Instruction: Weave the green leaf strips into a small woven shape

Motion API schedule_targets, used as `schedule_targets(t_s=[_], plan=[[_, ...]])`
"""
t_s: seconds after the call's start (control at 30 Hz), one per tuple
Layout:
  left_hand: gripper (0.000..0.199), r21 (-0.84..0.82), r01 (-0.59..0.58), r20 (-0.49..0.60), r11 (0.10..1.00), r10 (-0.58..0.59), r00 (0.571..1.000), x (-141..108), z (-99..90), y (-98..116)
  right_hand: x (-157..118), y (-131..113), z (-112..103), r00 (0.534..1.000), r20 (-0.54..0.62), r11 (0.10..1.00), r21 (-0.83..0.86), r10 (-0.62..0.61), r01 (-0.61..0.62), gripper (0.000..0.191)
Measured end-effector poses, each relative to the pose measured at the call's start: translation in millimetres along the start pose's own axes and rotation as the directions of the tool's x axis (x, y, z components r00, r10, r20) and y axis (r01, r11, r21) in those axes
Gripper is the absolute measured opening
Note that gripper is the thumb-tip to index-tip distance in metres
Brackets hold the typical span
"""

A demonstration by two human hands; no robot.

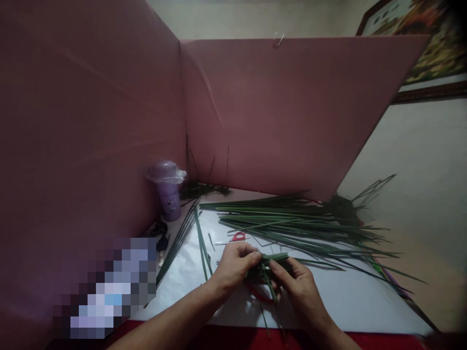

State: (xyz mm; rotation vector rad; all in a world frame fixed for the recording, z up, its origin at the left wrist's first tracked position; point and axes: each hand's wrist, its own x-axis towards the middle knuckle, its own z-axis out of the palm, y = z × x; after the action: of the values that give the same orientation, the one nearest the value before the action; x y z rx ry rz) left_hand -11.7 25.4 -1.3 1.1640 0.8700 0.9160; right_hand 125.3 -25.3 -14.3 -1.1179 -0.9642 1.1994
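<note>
The left hand (239,262) and right hand (299,281) pinch a small, folded green-leaf bundle (276,257), seemingly unfinished, ends loose; beyond it, long, narrow green leaf strips (270,221) lie unfolded.

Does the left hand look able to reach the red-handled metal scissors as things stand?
Probably yes: the red-handled metal scissors lie just beyond the left hand, mostly uncovered, though that hand is holding narrow green leaves.

Premises appear to be a room in a home, fitted out as a small craft corner: framed picture (434,61) hung on a plain wall (419,155); pink panels (277,112) screening a table (339,301); lidded cup (170,197), scissors (232,240) and long green leaves (270,223) laid out there.
</note>
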Motion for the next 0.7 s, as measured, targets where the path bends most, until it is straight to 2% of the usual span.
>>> schedule_targets(t_s=[0.13, 0.4, 0.57, 0.7], plan=[[0.036, 0.006, 0.011, 0.028, 1.000, -0.011, 1.000, 0.4, -0.2, -0.9, 0.9, 2.8, -2.3, 1.000, -0.014, 0.998, -0.056, -0.022, 0.021, 0.023], [0.025, 0.078, 0.005, -0.017, 0.997, -0.004, 1.000, -1.7, 1.7, -0.6, 4.5, 6.5, -5.5, 0.997, -0.003, 0.986, -0.146, -0.076, 0.075, 0.019], [0.022, 0.087, 0.001, -0.041, 0.996, 0.003, 0.999, -0.9, 2.2, -2.3, 2.6, 6.5, -3.0, 0.991, 0.002, 0.968, -0.215, -0.134, 0.131, 0.022], [0.023, 0.081, -0.002, -0.040, 0.997, 0.005, 0.999, -0.8, 2.4, -2.8, -0.5, 3.1, 0.1, 0.985, -0.036, 0.962, -0.225, -0.167, 0.155, 0.027]])
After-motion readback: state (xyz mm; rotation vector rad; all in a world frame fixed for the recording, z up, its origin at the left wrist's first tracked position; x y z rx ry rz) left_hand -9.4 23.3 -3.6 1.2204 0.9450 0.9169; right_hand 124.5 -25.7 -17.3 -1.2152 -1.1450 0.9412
